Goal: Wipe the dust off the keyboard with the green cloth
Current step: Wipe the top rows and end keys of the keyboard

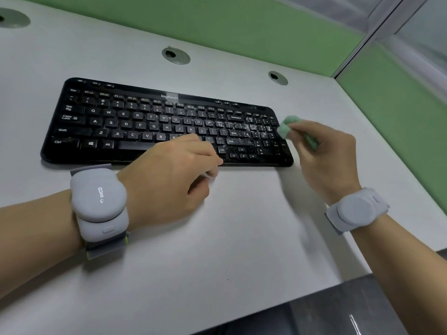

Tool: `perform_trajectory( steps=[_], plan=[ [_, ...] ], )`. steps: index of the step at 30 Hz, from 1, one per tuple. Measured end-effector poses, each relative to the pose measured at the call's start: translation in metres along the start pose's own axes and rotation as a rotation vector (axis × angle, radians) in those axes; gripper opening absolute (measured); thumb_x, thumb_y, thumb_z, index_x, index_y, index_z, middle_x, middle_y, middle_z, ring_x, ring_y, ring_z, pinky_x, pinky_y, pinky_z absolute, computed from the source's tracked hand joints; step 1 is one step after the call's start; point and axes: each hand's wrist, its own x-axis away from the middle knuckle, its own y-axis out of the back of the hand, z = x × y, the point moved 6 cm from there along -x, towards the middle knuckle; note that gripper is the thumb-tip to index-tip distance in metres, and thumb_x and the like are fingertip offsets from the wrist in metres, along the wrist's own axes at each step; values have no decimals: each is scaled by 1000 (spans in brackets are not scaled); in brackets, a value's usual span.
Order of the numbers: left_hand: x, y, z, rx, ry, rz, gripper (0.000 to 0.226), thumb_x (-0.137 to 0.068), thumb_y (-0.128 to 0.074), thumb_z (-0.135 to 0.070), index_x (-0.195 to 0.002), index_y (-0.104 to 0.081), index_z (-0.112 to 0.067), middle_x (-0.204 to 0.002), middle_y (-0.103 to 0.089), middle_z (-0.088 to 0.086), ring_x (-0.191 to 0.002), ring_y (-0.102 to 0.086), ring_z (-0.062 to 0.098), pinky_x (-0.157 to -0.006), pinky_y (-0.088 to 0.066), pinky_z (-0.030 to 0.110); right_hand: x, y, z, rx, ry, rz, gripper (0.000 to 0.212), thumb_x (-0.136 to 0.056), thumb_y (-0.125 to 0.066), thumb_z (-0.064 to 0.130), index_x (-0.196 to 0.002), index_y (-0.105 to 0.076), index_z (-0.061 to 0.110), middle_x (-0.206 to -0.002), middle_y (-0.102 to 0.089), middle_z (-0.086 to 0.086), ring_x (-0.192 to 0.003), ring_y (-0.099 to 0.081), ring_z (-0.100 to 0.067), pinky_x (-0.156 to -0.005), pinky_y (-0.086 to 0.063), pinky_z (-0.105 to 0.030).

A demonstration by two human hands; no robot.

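The black keyboard [167,124] is lying across the middle of the frame on the white desk [242,238]. The right hand [324,155], at the right of the frame, is holding the green cloth [289,126] bunched up; the fingers are curling round it, so only a small wad is showing out of the fist, just at the right end of the keyboard and touching or almost touching its edge. The left hand [169,170] is resting at the lower edge of the keyboard, near the middle of the frame, with the fingers loosely bent; I cannot tell if it is pinching something small under the fingertips, because this part is blurred.

The white dust [242,131] is sitting mostly on the right part of the keys, around Enter, Shift and the number pad, while the left part is looking much cleaner. So the wiping is, I think, only beginning at this side.

To do this step well, the left hand should be pressing the lower edge so the keyboard is not sliding. The cloth should be moving in one direction, row by row, from the right end toward the centre, with light pressure. Opening the wad a little wider would cover more keys and reach the gaps between them. Pushing too hard is risking only spreading the dust.
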Motion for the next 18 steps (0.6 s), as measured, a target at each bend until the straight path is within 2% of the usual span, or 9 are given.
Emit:
perform_trajectory(
  steps=[2, 5, 8, 11, 16, 18],
  plan=[
    [0, 0, 0, 2, 4, 2, 8, -82, -66, -6, -82, -70, -13, -97, -72, -1, -91, -62, 23, -81, -53, 41, -3, 3, 7, -32, -3, -43, 15, -92, -69, 22, -105, -76, 22, -106, -72, 8, -99, -68, -10, -93, -53, -29],
    [1, 0, 0, -3, 5, 1, 8, -82, -66, -6, -83, -70, -13, -97, -72, -2, -91, -61, 22, -81, -53, 39, -4, -2, 15, -3, -25, 22, 22, -92, -69, 25, -114, -74, 23, -109, -60, 0, -98, -59, -9, -91, -44, -16],
    [1, 0, 1, -9, 5, 0, 9, -81, -67, -5, -84, -71, -13, -99, -72, -2, -92, -62, 22, -81, -53, 39, -2, -11, 15, 52, -80, 166, 27, -92, -69, 29, -119, -72, 25, -108, -57, 0, -98, -56, -11, -86, -40, -18],
    [1, 0, 1, -4, 8, 2, 9, -81, -67, -5, -84, -71, -13, -99, -72, -3, -94, -62, 22, -82, -53, 39, 2, -16, 16, 157, -60, 316, 32, -92, -68, 30, -124, -69, 26, -111, -60, 1, -104, -54, -17, -90, -38, -23],
    [1, -1, 1, -4, 13, 2, 9, -82, -66, -6, -83, -69, -15, -98, -71, -4, -92, -60, 21, -81, -53, 38, 2, -14, 20, 194, -33, 320, 23, -89, -71, 21, -110, -76, 28, -101, -65, 0, -90, -60, -21, -79, -45, -30],
    [1, -1, 1, -3, 11, 10, 9, -82, -65, -7, -84, -69, -16, -98, -71, -5, -90, -58, 19, -81, -52, 37, -1, -19, 22, 222, -19, 296, 20, -89, -71, 18, -106, -78, 25, -95, -64, -3, -86, -60, -25, -77, -48, -38]
  ],
)
